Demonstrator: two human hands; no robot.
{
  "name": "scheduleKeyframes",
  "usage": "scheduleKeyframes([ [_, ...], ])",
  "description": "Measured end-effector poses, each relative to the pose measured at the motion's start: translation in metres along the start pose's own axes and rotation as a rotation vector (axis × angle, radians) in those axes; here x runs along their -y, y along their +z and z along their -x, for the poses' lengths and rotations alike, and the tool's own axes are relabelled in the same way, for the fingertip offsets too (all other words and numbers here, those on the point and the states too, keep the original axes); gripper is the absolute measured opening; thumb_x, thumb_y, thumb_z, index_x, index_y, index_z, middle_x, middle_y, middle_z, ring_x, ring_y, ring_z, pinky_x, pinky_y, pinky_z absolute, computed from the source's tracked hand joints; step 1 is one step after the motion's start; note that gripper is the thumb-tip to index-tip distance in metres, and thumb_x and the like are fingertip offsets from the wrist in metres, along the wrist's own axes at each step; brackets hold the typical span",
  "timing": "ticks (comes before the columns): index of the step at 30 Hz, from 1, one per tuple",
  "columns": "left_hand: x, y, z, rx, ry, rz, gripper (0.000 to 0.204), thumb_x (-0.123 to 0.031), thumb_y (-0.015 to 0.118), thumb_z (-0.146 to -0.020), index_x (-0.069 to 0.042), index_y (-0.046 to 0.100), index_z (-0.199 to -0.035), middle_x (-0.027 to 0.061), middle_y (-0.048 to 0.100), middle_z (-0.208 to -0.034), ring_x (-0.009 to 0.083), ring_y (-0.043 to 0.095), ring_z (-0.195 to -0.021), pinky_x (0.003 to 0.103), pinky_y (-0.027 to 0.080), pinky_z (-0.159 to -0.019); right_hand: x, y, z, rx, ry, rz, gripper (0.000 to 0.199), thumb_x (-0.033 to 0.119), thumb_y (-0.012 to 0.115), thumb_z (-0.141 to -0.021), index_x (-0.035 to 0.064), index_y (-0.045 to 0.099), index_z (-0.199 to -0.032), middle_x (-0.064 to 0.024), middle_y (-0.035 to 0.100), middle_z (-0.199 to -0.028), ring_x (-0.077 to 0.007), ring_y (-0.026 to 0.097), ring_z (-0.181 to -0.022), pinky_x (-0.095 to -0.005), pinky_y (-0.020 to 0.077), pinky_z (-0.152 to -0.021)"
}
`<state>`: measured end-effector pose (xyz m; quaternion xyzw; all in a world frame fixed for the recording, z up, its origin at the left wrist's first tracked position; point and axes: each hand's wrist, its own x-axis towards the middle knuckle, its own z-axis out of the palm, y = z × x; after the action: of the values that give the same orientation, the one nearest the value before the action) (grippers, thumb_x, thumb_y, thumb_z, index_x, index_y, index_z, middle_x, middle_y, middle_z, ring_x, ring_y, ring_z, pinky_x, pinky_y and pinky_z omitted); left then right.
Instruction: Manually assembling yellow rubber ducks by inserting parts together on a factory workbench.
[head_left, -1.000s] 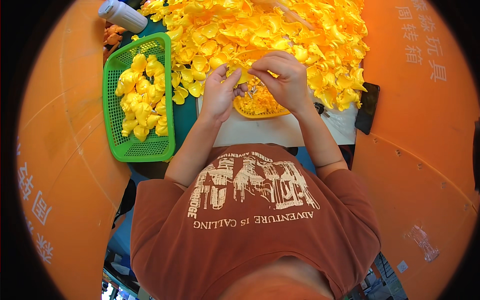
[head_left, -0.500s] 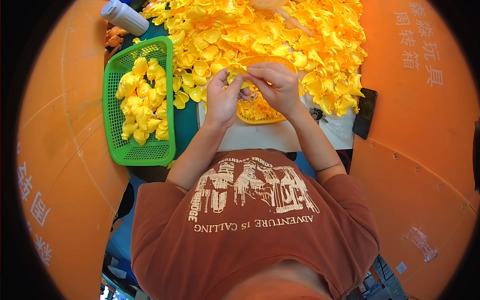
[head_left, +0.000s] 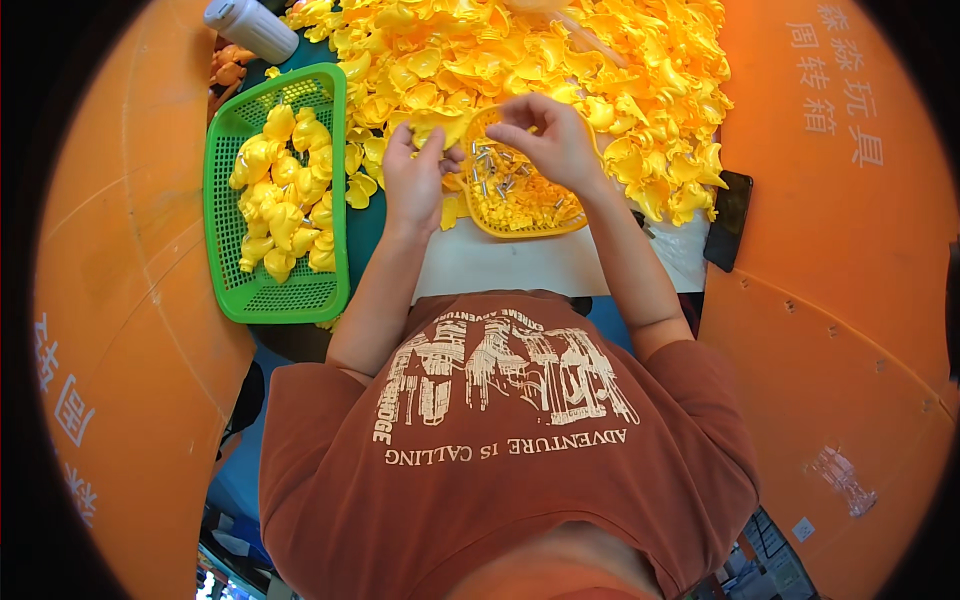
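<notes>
My left hand [head_left: 413,185] is closed around a curved yellow plastic shell [head_left: 432,126], thumb against its near side. The exact shape of the shell is partly lost among similar pieces behind it. Over the right part of a shallow yellow basket [head_left: 530,234], my right hand [head_left: 556,146] is held with thumb and fingers apart and nothing visible between them. Inside the basket lie small silvery metal cylinders [head_left: 492,180] and many little yellow plastic parts [head_left: 530,208].
A green basket [head_left: 341,200] on the left holds several joined yellow figures [head_left: 285,190]. Loose yellow shells [head_left: 640,90] are heaped across the far side. A pale bottle [head_left: 255,30] lies at the far left, a dark phone [head_left: 730,222] on the right. Orange bins [head_left: 830,250] flank me.
My hands have separated. The left has drawn slightly left with the yellow shell, while the right has let go, its fingers spreading above the basket. More of the basket's contents now shows.
</notes>
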<state>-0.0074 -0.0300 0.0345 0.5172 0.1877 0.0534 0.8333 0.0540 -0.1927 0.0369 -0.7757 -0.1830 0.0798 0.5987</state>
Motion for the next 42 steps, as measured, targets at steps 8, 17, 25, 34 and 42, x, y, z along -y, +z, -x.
scheduleKeyframes([
  [8, -0.001, -0.014, 0.004, -0.029, -0.053, -0.018, 0.019, -0.010, 0.055, -0.087, -0.007, 0.048, -0.104, 0.0030, 0.058, -0.090, 0.0125, 0.057, -0.068, 0.022, 0.043, -0.057, 0.011, 0.027, 0.025, 0.304, 0.291, 0.664, 0.028, 0.030, 0.070, -0.069, 0.0028, 0.066, -0.074, -0.0172, 0.063, -0.072, -0.0312, 0.062, -0.072, -0.0400, 0.0482, -0.065],
  [17, 0.007, 0.002, 0.009, 0.056, -0.007, -0.144, 0.025, -0.009, 0.052, -0.088, 0.001, 0.046, -0.110, 0.0070, 0.057, -0.088, 0.0112, 0.058, -0.065, 0.021, 0.044, -0.054, 0.004, -0.005, 0.015, -0.039, 0.122, -0.232, 0.014, 0.009, 0.067, -0.078, -0.0014, 0.064, -0.087, -0.0028, 0.062, -0.074, -0.0077, 0.055, -0.062, -0.0224, 0.0463, -0.055],
  [25, 0.002, 0.030, 0.012, 0.062, 0.232, -0.389, 0.020, -0.007, 0.050, -0.089, 0.003, 0.050, -0.106, 0.0082, 0.057, -0.087, 0.0106, 0.059, -0.061, 0.021, 0.046, -0.052, 0.041, -0.012, 0.018, -0.007, 0.188, -0.400, 0.018, 0.004, 0.059, -0.084, -0.0025, 0.062, -0.101, -0.0072, 0.065, -0.091, -0.0124, 0.063, -0.081, -0.0243, 0.0527, -0.071],
  [34, 0.001, 0.041, 0.012, 0.068, 0.286, -0.413, 0.018, -0.009, 0.051, -0.089, 0.003, 0.051, -0.103, 0.0080, 0.058, -0.083, 0.0106, 0.060, -0.058, 0.021, 0.045, -0.049, 0.043, -0.014, 0.012, -0.105, -0.108, 0.067, 0.011, 0.006, 0.064, -0.081, -0.0011, 0.065, -0.089, -0.0042, 0.065, -0.079, -0.0062, 0.057, -0.068, -0.0189, 0.0454, -0.059],
  [42, -0.006, 0.039, 0.015, 0.056, 0.285, -0.423, 0.017, -0.006, 0.050, -0.088, 0.003, 0.051, -0.103, 0.0079, 0.058, -0.080, 0.0109, 0.060, -0.057, 0.022, 0.045, -0.049, 0.044, -0.014, 0.007, -0.064, -0.123, -0.070, 0.010, 0.009, 0.067, -0.079, -0.0007, 0.065, -0.083, -0.0027, 0.063, -0.070, -0.0054, 0.054, -0.062, -0.0192, 0.0410, -0.054],
])
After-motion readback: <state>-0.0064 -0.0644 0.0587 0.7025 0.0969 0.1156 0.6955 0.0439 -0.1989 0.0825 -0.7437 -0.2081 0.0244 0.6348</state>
